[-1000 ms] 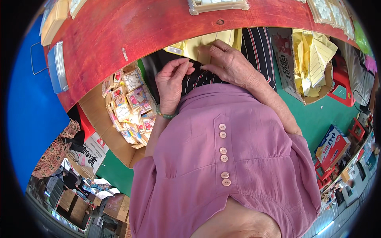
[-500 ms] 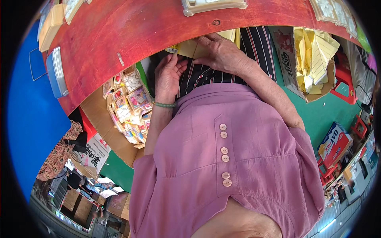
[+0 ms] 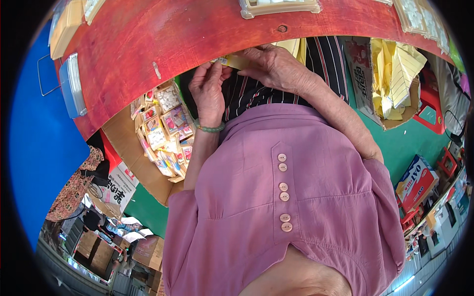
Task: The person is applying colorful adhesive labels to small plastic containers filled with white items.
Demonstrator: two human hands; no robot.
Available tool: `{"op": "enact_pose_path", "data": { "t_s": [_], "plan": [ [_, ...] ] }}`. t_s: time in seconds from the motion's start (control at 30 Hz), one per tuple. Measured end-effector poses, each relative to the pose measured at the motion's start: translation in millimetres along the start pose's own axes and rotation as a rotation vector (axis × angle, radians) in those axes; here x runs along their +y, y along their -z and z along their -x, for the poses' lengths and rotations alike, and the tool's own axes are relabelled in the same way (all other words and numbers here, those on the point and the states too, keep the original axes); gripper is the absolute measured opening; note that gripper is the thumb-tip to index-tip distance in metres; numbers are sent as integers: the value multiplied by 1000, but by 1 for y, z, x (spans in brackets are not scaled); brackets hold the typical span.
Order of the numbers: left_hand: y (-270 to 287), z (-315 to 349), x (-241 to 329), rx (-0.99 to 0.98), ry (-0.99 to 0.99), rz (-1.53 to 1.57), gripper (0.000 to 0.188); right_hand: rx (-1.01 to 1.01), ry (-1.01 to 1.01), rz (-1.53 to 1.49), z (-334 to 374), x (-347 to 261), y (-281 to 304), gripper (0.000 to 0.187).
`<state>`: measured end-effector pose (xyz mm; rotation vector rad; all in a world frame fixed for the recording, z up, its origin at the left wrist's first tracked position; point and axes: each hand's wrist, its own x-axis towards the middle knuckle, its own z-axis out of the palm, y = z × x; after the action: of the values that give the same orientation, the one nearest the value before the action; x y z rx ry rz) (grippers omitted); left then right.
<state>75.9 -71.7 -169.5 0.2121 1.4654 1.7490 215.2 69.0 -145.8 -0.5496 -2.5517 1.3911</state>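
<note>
Just under the edge of the red table (image 3: 192, 34), both hands meet over my striped lap. My left hand (image 3: 209, 91), a green bead bracelet at its wrist, pinches one end of a small yellow label strip (image 3: 237, 62) with printing on it. The strip's other end lies under the curled fingers of my right hand (image 3: 277, 64); the tabletop hides some of those fingertips. Beyond the right hand, more yellow paper (image 3: 297, 47) rests on my lap, partly covered by the table.
At left stands an open cardboard box (image 3: 118, 134) full of small packs (image 3: 174, 118) with white pieces. An open box at right holds crumpled yellow paper (image 3: 392, 79). A red stool (image 3: 433, 114) is behind it. Clear trays (image 3: 279, 7) and stacked clear lids (image 3: 72, 86) sit on the table.
My left fingers have closed in on the end of the yellow strip, and the left hand has turned. The right hand stays on the strip. The view has shifted slightly.
</note>
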Motion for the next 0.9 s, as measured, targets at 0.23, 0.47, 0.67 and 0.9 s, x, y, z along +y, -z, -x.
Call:
{"op": "enact_pose_path", "data": {
  "t_s": [0.23,0.47,0.67,0.9],
  "plan": [
    [-10,9,18,-107,-40,11,17,105,113,10,-18,-8,-4,36],
    [-1,4,25,-228,76,206,36,145,148,-66,-13,-13,1,34],
    [0,5,30,-281,93,179,32,187,166,-111,-3,-16,3,38],
    [-9,12,45,-329,114,90,28,242,166,-138,7,-25,11,36]
  ]
}}
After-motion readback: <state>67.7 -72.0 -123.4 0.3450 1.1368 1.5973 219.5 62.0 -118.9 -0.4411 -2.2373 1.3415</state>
